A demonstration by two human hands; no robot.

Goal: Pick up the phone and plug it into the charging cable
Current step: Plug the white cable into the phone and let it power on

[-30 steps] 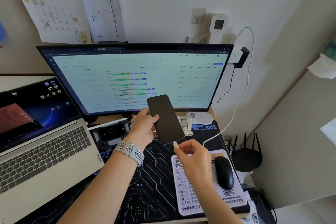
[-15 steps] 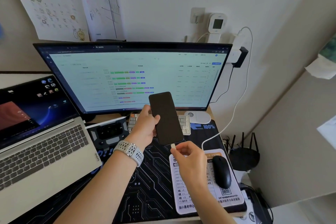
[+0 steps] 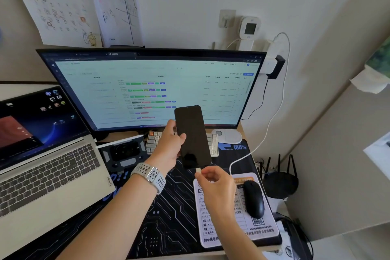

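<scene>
- Behind the desk stands a white wall with a calendar and a paper chart, and a wide monitor (image 3: 147,88) shows a light page; an open laptop (image 3: 48,162) sits at the left on a dark desk mat (image 3: 168,207) with a circuit pattern.
- The left hand (image 3: 168,148), with a pale perforated watch strap on the wrist, holds the phone (image 3: 192,136) up in the air in front of the monitor. The thumb lies on the dark screen's left edge; the other fingers are hidden behind, so the grip is closed on the phone.
- The right hand (image 3: 215,181) pinches the white plug (image 3: 198,170) of the charging cable (image 3: 272,116) between thumb and forefinger. The cable runs from this hand up the wall to the adapter at the right of the monitor.
- Compared with one second before, the plug has come upward and the gap has closed: now its tip touches the bottom edge of the phone. The phone also stands a little more upright.
- I judge that picking up is done and the insertion is at its beginning; whether the plug is already inside the port, I cannot tell.
- Next it needs a straight push along the phone's length, because a tilted plug may slip beside the port.
- A black mouse (image 3: 254,199) rests on a printed pad near the right hand.
</scene>
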